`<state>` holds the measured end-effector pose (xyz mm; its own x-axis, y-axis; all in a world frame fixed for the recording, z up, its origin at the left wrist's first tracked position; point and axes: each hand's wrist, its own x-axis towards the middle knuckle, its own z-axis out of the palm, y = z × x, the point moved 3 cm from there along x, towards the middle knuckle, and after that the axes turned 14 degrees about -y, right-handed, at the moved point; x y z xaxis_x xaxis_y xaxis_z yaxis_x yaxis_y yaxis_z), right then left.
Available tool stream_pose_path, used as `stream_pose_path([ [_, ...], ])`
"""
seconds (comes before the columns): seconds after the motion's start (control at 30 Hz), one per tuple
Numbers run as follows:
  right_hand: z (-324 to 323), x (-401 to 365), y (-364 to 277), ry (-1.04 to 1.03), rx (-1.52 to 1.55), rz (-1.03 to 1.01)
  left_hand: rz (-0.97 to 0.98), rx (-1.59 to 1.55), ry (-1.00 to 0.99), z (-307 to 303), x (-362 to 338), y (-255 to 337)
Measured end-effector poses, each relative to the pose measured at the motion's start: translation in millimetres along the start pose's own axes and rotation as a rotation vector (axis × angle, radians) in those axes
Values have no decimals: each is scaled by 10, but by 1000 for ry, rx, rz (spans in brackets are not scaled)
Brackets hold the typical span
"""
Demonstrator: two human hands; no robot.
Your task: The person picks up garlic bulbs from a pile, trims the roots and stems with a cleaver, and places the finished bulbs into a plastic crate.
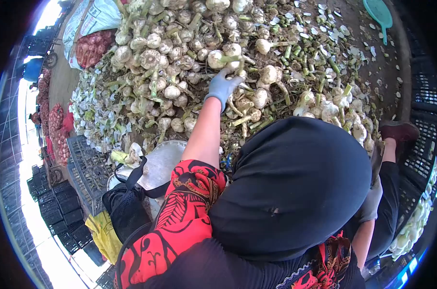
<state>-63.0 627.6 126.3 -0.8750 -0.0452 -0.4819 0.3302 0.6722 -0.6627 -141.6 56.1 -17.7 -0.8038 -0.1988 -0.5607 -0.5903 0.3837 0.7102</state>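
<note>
My left hand (223, 86), in a pale grey-blue glove, reaches into a large heap of garlic bulbs with stems. Its fingers are apart and touch a garlic bulb (233, 65); their tips are partly hidden among the bulbs. Low on the right is my right hand (371, 201), also gloved and half covered by the black head covering (295, 188). It is closed by a long, flat, brownish thing (377, 156), whose kind I cannot make out. Trimmed-looking bulbs and stems (339, 108) lie in front of my right leg.
Cut stems and peels (319, 33) litter the ground. A round metal lid or pan (163, 161) and a grey crate (86, 164) stand at left. Pink net sacks (57, 125) line the far left. Black crates (420, 139) stand at right; a green basin (378, 13) lies top right.
</note>
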Motion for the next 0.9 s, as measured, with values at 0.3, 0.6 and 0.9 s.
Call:
stream_pose_path([
  [0.3,11,-48,-68,-3,17,-25,463,-1278,-150,-195,-631,147],
  [0.6,-30,-69,-77,-13,-88,-4,830,-1856,-759,-264,-884,682],
  [0.9,-64,-107,-133,63,91,-39,453,-1798,-716,298,-968,699],
])
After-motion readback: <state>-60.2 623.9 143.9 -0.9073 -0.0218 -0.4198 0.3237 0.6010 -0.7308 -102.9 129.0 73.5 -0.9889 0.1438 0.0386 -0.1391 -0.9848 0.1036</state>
